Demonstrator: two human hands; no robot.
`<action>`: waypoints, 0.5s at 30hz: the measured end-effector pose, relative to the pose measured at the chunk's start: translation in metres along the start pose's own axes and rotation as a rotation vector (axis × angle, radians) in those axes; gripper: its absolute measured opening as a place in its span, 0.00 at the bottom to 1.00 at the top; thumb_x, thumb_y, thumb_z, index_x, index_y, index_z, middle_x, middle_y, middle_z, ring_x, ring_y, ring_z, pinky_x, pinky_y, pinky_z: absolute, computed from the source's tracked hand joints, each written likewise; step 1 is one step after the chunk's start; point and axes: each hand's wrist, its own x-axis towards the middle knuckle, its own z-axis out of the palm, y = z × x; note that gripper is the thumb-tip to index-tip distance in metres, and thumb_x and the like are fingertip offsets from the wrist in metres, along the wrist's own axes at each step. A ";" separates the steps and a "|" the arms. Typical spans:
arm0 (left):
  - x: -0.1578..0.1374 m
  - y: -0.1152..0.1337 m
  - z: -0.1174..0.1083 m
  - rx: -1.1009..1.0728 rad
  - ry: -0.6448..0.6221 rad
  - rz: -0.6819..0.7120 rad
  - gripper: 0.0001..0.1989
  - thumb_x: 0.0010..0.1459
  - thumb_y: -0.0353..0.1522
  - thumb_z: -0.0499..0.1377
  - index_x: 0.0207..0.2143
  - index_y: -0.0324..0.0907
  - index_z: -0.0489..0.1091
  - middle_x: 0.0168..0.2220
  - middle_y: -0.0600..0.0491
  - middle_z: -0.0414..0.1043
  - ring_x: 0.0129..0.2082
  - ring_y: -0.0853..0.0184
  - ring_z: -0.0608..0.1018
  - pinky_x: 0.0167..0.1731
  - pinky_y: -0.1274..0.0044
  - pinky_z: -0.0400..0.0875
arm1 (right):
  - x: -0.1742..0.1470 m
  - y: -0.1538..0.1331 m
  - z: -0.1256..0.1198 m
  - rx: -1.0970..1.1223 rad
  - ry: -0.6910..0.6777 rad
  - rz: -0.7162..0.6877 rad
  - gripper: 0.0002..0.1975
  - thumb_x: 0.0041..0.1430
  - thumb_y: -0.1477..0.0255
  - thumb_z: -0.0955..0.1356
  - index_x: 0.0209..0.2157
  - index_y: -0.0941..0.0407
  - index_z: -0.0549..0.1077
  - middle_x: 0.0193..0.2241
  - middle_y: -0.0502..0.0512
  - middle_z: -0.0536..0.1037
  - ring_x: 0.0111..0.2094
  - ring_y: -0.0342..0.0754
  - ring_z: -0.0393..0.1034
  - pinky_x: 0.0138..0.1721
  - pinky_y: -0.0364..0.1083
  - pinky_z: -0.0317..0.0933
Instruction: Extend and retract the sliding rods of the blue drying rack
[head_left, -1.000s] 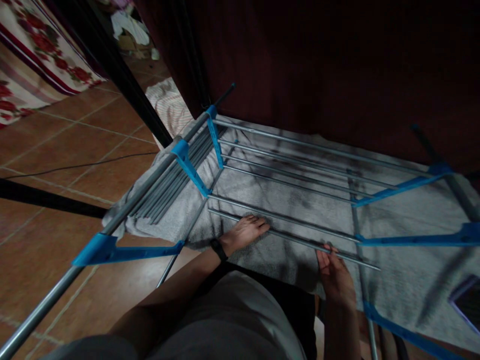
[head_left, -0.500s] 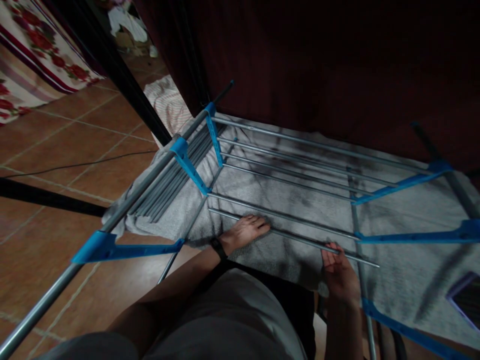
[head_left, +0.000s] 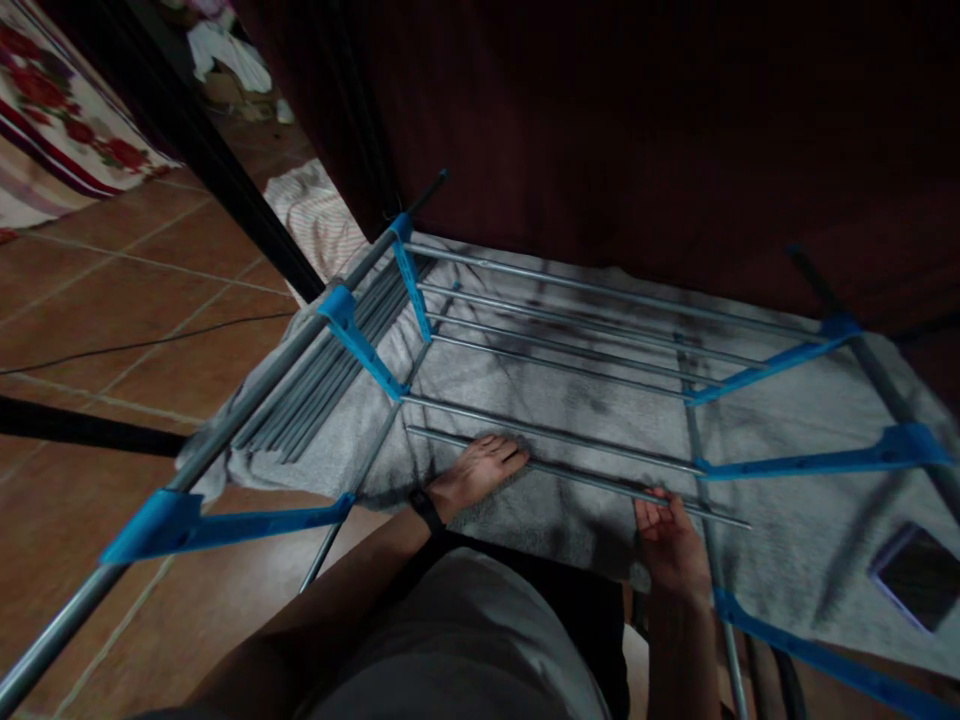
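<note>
head view: grey cloth (head_left: 555, 400), one, across centre; seems to pad whatever lies upon it. metal rack (head_left: 551, 433), one, centre; blue brackets (head_left: 795, 467) tie poles and crossbars, apparently for fixed spacing. rod bundle (head_left: 334, 365), left of centre, laid side by side, perhaps for easy picking. loose rod (head_left: 581, 475), one, lower centre, below the nearest crossbar. left hand (head_left: 484, 470), palm down, fingers closed over it, likely steadying. right hand (head_left: 671, 540), palm up, fingers touching near its right end; pinch or mere support, cannot tell. phone (head_left: 921, 575), one, lower right, well apart.
</note>
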 end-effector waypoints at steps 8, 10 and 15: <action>-0.009 -0.022 0.019 -0.081 0.158 0.000 0.18 0.67 0.28 0.51 0.58 0.45 0.68 0.47 0.49 0.77 0.47 0.62 0.78 0.50 0.69 0.70 | -0.001 -0.005 0.014 0.115 0.071 -0.074 0.06 0.53 0.72 0.71 0.35 0.52 0.76 0.37 0.49 0.81 0.39 0.42 0.77 0.43 0.42 0.72; -0.008 -0.029 0.022 -0.096 0.233 0.009 0.15 0.69 0.33 0.52 0.54 0.42 0.70 0.43 0.48 0.79 0.43 0.62 0.80 0.45 0.70 0.73 | -0.001 -0.006 0.015 0.135 0.059 -0.103 0.07 0.52 0.72 0.73 0.35 0.52 0.76 0.37 0.49 0.81 0.39 0.43 0.77 0.43 0.42 0.73; -0.006 -0.038 0.015 -0.102 0.299 0.049 0.10 0.69 0.34 0.52 0.44 0.43 0.73 0.38 0.50 0.79 0.38 0.63 0.81 0.41 0.72 0.74 | 0.000 -0.008 0.019 0.176 0.040 -0.135 0.12 0.50 0.70 0.76 0.35 0.54 0.74 0.35 0.49 0.81 0.37 0.43 0.77 0.41 0.42 0.73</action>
